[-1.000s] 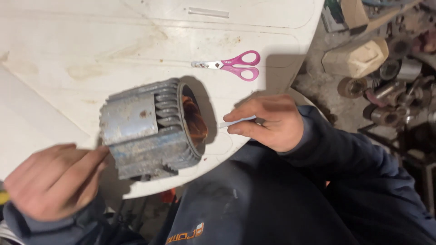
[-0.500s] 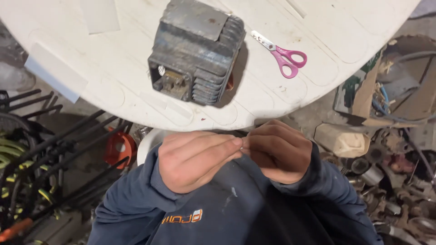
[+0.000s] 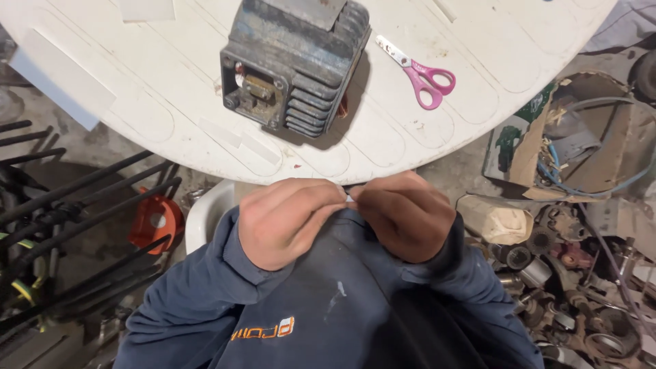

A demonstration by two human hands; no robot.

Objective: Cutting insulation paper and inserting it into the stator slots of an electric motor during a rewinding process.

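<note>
a small white piece [image 3: 349, 199] is being pinched between the fingertips of the left hand [image 3: 287, 222] and the right hand [image 3: 404, 215], both closed narrowly on it and held close to the chest, just below the edge of the white round table [image 3: 478, 116], probably so that fine work can be steadied. what the piece is cannot be told. a finned grey motor housing [image 3: 295, 63] is lying untouched on the table, well apart from the hands, with pink-handled scissors [image 3: 420, 72] lying just beside it, within reach.
</note>
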